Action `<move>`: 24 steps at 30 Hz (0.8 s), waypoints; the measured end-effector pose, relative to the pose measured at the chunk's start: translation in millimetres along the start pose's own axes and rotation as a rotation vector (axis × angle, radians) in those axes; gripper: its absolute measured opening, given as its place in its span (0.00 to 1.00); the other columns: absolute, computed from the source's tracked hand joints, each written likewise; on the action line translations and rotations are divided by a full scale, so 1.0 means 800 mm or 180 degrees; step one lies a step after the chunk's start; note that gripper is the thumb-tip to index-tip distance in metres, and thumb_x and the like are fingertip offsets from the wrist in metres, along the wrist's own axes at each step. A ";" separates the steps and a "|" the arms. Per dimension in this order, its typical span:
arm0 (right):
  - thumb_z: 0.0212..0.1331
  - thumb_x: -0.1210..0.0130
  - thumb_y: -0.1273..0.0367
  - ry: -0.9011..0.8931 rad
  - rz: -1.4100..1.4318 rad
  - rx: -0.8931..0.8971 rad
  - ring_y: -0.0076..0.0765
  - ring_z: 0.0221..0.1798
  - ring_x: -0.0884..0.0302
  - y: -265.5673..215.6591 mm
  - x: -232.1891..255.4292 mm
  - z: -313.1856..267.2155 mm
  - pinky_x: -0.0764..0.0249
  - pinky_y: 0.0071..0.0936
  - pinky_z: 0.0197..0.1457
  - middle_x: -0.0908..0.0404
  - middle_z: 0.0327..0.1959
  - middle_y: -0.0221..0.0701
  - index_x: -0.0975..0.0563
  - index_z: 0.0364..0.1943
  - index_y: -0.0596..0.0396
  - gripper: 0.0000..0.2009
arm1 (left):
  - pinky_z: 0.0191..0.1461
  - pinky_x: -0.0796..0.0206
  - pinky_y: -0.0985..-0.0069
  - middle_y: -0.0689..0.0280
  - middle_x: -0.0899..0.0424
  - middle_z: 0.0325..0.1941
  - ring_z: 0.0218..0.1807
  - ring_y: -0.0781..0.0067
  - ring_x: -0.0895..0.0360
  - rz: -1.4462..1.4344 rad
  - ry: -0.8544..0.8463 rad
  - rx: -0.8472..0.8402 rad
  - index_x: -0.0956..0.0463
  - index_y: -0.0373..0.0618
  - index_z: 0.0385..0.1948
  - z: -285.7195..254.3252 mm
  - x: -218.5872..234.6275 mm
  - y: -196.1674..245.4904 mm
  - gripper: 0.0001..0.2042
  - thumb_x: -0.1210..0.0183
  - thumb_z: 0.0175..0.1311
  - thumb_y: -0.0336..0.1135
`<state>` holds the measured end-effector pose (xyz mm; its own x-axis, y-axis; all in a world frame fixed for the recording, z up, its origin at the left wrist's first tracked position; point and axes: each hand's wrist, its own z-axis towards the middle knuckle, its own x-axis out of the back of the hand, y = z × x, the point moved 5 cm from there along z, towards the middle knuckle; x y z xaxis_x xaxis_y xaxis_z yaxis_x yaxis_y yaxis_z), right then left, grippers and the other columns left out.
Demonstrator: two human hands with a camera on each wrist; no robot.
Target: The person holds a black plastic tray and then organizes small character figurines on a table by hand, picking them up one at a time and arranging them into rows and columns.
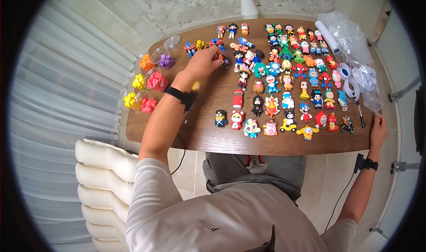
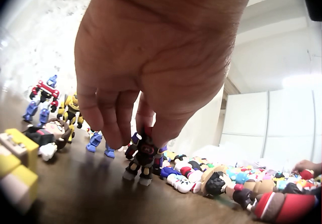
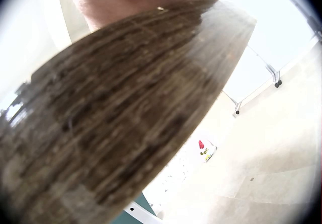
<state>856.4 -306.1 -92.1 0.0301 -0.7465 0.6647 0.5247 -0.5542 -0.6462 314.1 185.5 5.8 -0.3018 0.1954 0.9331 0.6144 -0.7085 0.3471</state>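
My left hand (image 1: 203, 65) reaches over the table's left part. Its fingertips pinch the upper part of a small dark robot figure (image 2: 144, 156), which stands upright with its feet at the tabletop. Behind it, in the head view, stand a red-and-blue robot figure (image 1: 190, 49), a yellow robot figure (image 1: 202, 44) and another red-and-blue robot figure (image 1: 216, 42), partly hidden by the hand. At the table's right edge rests my right hand (image 1: 378, 131), with no object visible in it; the right wrist view shows only part of that hand (image 3: 146, 0) against the table edge.
Many cartoon figures, such as a minion figure (image 1: 220, 119), stand or lie in rows across the brown table (image 1: 199, 139). Clear cups with coloured paper shreds (image 1: 156, 80) line the left end. Tape rolls (image 1: 352, 90), a black pen (image 1: 361, 119) and clear plastic bags (image 1: 346, 25) lie right.
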 end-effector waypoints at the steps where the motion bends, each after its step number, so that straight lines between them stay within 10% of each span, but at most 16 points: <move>1: 0.69 0.44 0.56 0.0000 0.0000 0.0010 0.22 0.34 0.30 -0.001 0.000 0.000 0.30 0.25 0.45 0.23 0.29 0.26 0.18 0.45 0.57 0.17 | 0.47 0.26 0.61 0.56 0.14 0.38 0.43 0.53 0.16 0.0022 0.0026 -0.0014 0.24 0.41 0.49 0.000 0.000 -0.001 0.16 0.38 0.66 0.40; 24: 0.71 0.46 0.58 -0.0076 -0.0138 -0.0097 0.24 0.39 0.26 -0.019 0.005 -0.006 0.28 0.25 0.49 0.19 0.34 0.29 0.19 0.46 0.59 0.17 | 0.50 0.26 0.64 0.56 0.11 0.41 0.46 0.56 0.15 0.0605 -0.0326 0.0335 0.21 0.42 0.50 0.004 -0.009 -0.012 0.15 0.39 0.65 0.39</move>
<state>844.3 -302.4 -81.3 0.0283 -0.7128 0.7008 0.4998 -0.5971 -0.6274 312.8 193.1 -4.3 -0.1012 0.1370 0.9854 0.7274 -0.6656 0.1672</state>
